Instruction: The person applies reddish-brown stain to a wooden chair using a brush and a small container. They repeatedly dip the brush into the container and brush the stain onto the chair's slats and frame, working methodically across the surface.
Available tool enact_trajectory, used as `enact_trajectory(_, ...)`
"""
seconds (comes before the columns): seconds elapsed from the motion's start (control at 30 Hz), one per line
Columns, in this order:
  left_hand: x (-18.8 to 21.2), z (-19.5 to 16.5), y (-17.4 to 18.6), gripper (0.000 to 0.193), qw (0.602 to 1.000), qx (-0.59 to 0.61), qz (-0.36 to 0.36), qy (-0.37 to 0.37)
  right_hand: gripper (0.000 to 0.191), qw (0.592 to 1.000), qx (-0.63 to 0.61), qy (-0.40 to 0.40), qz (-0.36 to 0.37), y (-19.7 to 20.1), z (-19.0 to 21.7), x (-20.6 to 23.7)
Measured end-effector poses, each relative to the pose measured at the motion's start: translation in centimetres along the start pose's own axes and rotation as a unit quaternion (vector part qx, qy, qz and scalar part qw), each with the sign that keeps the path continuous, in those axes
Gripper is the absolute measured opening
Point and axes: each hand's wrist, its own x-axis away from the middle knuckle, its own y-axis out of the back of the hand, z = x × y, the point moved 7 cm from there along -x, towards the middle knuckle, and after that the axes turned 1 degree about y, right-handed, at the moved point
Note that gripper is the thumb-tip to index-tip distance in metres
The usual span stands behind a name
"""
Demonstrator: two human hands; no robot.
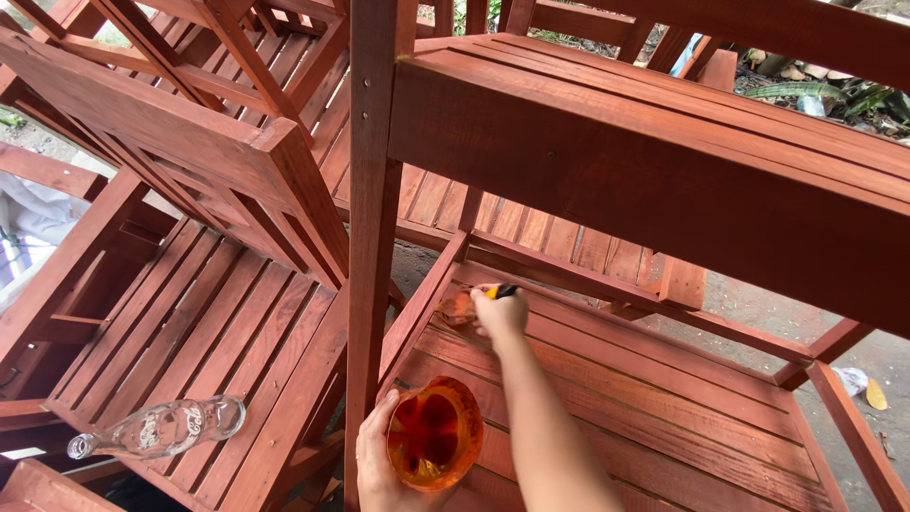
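Head view: the left hand point(377, 465) is wrapped around a clear cup point(434, 433) of orange-red stain at the bottom edge, while the right hand point(500, 313) is closed on a brush point(479, 300) with a yellow-and-black handle, its bristles on the slatted lower shelf point(664, 398). The cup looks thin, light and easily squeezed, so it is best gripped low around the wall and kept level. A clear glass bottle point(161, 429) lies on neighbouring rough-sawn slats.
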Motion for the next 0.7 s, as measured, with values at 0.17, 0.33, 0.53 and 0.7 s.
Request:
enact_trajectory(0.17,0.1,-1.0,-0.5,0.112,1.0,-0.001,0.017,-0.004,0.024,0.996,-0.005,-0.085,-0.01,8.2,-3.2,-2.3)
enact_trajectory(0.33,0.3,-2.7,-2.2,0.112,0.999,0.036,0.02,-0.013,0.036,0.992,-0.018,-0.109,-0.06,17.2,-7.3,-2.4)
enact_trajectory(0.53,1.7,-6.5,-5.4,0.112,0.998,0.045,0.028,-0.017,0.039,0.981,0.064,-0.116,-0.14,31.9,-11.6,-1.0)
enact_trajectory(0.7,3.6,-10.0,-8.1,0.11,0.997,0.061,0.054,-0.014,0.043,0.962,0.109,-0.126,-0.216,43.4,-15.1,0.6)
